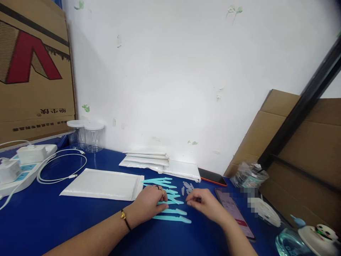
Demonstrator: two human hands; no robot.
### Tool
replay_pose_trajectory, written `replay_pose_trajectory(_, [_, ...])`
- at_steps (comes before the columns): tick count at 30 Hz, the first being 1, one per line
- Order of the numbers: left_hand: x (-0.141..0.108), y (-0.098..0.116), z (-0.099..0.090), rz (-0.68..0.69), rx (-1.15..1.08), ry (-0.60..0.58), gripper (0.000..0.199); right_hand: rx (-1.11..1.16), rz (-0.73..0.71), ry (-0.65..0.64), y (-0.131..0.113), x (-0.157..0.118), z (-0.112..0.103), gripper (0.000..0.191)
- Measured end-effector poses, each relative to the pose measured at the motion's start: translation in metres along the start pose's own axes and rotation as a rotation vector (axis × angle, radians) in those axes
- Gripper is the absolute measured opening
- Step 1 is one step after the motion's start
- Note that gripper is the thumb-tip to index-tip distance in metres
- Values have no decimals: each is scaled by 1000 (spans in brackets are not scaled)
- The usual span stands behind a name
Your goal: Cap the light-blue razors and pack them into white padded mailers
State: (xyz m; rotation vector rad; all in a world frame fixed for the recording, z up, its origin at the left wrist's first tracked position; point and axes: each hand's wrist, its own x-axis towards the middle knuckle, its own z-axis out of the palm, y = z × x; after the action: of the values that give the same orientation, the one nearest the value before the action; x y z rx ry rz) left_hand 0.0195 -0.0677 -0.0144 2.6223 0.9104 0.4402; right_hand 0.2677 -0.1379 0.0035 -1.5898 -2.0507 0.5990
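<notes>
Several turquoise eyebrow razors (pixel 174 219) lie in a loose column on the blue table, blade ends pointing right. My left hand (pixel 150 202) is over the middle of the column, its fingers curled and closed on an eyebrow razor (pixel 177 202) whose blade end sticks out to the right. Just beyond that tip is my right hand (pixel 205 202), thumb and forefinger pinched together; whatever they hold, if anything, is too small to make out. Several small translucent blade caps (pixel 188 186) lie in a little heap behind my right fingertips.
A white padded mailer (pixel 106 183) lies at left, with stacked mailers (pixel 146 161) by the wall. Right of my hand are a phone (pixel 234 213), another phone (pixel 213 176) and a bottle (pixel 295 241). A power strip (pixel 34 176), white cable (pixel 64 154) and clear jars (pixel 94 138) stand left.
</notes>
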Motion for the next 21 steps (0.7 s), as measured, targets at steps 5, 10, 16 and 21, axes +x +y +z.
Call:
replay_pose_trajectory(5, [2, -7, -4, -25, 97, 1, 11, -160, 56, 104, 18, -7, -22, 11])
replay_pose_trajectory(10, [2, -2, -3, 3, 195, -31, 9, -242, 39, 87, 18, -1, -10, 11])
replay_pose_trajectory(16, [1, -3, -5, 50, 216, -37, 18, -357, 46, 97, 18, 9, 3, 12])
replay_pose_trajectory(21, [0, -5, -7, 80, 123, -36, 18, -405, 24, 77, 17, 7, 2, 15])
